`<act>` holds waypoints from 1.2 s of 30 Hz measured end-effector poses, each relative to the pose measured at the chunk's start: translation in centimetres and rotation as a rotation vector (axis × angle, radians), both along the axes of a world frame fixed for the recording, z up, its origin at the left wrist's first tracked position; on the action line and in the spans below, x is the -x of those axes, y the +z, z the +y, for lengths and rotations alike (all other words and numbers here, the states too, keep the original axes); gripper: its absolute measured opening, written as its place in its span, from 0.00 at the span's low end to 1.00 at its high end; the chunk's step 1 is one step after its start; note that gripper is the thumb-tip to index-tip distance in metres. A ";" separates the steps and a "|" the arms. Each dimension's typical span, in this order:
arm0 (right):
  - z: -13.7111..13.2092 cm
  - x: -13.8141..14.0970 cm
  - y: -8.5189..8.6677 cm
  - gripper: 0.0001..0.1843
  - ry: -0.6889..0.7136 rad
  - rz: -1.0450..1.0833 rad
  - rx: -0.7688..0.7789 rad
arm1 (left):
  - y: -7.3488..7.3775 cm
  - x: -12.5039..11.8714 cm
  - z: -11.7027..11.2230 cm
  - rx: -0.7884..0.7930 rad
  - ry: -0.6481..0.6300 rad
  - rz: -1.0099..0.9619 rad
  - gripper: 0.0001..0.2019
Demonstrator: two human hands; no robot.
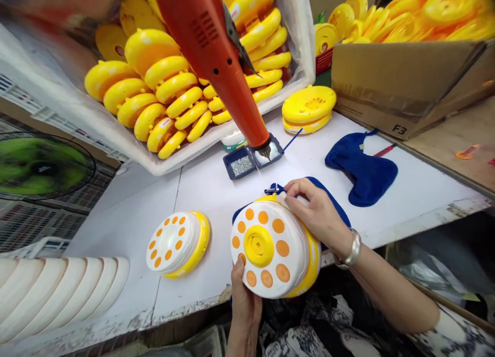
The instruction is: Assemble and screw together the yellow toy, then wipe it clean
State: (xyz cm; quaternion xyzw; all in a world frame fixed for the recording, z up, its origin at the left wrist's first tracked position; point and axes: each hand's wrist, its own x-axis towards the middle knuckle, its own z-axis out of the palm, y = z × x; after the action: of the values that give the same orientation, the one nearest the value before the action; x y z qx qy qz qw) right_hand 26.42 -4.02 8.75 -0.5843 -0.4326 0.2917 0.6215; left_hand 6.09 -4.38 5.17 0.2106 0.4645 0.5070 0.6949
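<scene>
A round white-and-yellow plastic unit (296,243), with orange dots in a ring and a yellow centre knob (259,246), is tilted toward me near the table's front edge. My left hand (247,297) grips its lower left rim, thumb on the white face. At its upper rim, my right hand (319,210) pinches close to a short blue strap (274,189) with white lettering; what lies between the fingertips is hidden. Blue cloth (330,194) shows behind the unit. A similar unit (174,243) without the knob sits to the left.
A red-orange power screwdriver (220,63) hangs above a dark two-part tray (240,163) of small metal screws. Behind are a lined crate (154,166) of yellow discs and a cardboard box (402,83). Blue cloth (363,166) lies right; white shells (69,295) are stacked left.
</scene>
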 end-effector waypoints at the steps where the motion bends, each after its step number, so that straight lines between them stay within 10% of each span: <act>1: -0.1 -0.4 0.1 0.06 -0.008 0.090 -0.003 | 0.2 0.1 0.1 0.023 0.028 -0.004 0.23; 12: -5.0 -1.0 -2.9 0.10 0.052 0.334 0.123 | 1.2 1.4 0.9 0.091 0.084 -0.179 0.14; 17: -4.9 -0.4 0.2 0.02 0.047 -0.083 -0.066 | 0.8 1.7 0.8 0.073 0.043 -0.195 0.13; 21: -3.7 0.7 3.4 0.05 0.297 -0.330 -0.287 | 0.5 1.8 0.7 0.060 0.005 -0.201 0.14; 26: -1.5 0.8 3.4 0.04 0.385 -0.508 -0.222 | 1.0 1.8 0.3 0.067 0.001 -0.163 0.17; 36: -2.5 2.2 -2.4 0.14 -0.027 0.763 -0.016 | -0.7 0.9 -0.3 -0.200 -0.059 -0.043 0.38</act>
State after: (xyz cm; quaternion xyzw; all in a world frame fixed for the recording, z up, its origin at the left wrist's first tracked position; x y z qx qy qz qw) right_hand 24.23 -6.48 6.39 -0.4345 -0.1648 0.4768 0.7461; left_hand 5.15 -4.66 4.52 0.2816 0.3902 0.5344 0.6949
